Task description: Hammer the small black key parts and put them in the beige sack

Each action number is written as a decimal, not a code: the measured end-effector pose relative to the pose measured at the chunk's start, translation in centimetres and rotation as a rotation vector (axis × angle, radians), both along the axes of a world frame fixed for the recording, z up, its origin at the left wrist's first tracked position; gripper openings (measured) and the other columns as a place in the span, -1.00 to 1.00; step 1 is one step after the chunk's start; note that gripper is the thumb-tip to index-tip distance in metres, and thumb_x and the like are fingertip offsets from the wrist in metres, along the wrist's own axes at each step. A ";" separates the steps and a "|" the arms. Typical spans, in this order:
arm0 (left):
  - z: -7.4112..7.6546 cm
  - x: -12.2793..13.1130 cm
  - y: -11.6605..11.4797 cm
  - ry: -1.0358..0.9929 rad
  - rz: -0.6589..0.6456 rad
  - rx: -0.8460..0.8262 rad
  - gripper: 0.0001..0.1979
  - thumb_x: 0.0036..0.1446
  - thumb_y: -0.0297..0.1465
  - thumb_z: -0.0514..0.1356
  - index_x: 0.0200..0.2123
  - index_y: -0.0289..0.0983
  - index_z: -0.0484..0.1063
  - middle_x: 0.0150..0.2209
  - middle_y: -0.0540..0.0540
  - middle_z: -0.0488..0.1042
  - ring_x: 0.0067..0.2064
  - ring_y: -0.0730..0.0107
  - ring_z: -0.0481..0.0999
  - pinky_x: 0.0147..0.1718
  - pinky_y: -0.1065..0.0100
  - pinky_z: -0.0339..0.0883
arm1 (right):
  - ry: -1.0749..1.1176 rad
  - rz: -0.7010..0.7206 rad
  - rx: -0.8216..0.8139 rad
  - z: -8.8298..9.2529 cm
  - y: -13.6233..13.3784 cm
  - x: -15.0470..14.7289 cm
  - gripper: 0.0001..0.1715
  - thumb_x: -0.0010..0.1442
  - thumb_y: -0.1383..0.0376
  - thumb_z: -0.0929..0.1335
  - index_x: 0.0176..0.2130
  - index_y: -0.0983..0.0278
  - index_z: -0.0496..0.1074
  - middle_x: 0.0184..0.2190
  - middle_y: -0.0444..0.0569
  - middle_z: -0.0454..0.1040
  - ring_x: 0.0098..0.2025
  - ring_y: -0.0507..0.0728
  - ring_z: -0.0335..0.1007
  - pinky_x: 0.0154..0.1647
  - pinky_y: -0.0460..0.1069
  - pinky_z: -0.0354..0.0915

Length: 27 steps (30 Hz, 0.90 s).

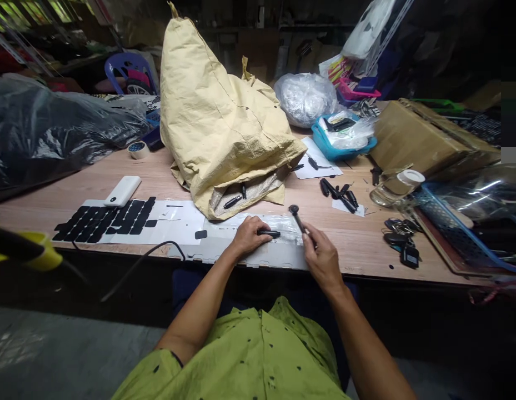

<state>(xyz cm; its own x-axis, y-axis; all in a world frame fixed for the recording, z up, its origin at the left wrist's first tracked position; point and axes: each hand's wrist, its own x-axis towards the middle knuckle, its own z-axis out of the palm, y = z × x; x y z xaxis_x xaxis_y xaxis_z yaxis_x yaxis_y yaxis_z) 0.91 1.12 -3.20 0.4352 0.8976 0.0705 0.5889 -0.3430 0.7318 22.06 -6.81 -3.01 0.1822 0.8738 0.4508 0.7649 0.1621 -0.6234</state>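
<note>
My left hand (248, 235) rests at the table's front edge, its fingers closed on a small black stick-shaped part (269, 234) that lies over a clear plastic sheet (282, 225). My right hand (322, 256) is closed around the handle of a thin black tool with a round head (296, 215), which points up and away from me. A large yellow paper sack (218, 119) stands just behind both hands, with a few black parts (235, 200) at its open mouth.
White sheets carrying black square pads (110, 219) and a white power bank (123, 190) lie left. More black parts (339, 191), keys (401, 241), a tape roll (138, 150), a blue tray (343, 136), a cardboard box (424, 139) and plastic bags sit around.
</note>
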 end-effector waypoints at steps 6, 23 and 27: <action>-0.3 0.0 0.0 0.018 -0.036 0.044 -0.79 0.09 -0.36 0.35 -0.16 -0.11 0.66 -0.30 -0.06 0.46 -0.11 0.20 0.38 -0.05 0.21 0.32 | 0.125 0.187 -0.065 0.2 -3.3 -2.5 -0.61 0.37 0.22 0.26 0.08 0.16 0.54 -0.03 0.02 0.63 0.01 0.16 0.55 0.01 0.05 0.47; -0.1 0.0 0.1 -0.011 -0.051 0.025 -0.81 0.11 -0.37 0.33 -0.18 -0.11 0.68 -0.31 -0.06 0.48 -0.12 0.21 0.40 -0.01 0.19 0.33 | 0.001 0.107 -0.054 -0.2 -4.0 -2.4 -0.55 0.40 0.22 0.21 0.13 0.13 0.53 -0.12 0.05 0.61 -0.06 0.17 0.55 -0.05 0.04 0.47; 0.0 0.0 0.1 -0.012 -0.035 0.016 -0.82 0.11 -0.39 0.34 -0.19 -0.14 0.68 -0.29 -0.07 0.49 -0.09 0.19 0.41 -0.02 0.19 0.33 | 0.000 0.109 -0.087 -0.7 -3.9 -2.1 -0.56 0.39 0.21 0.21 0.09 0.12 0.55 -0.13 0.03 0.62 -0.08 0.17 0.55 -0.07 0.04 0.47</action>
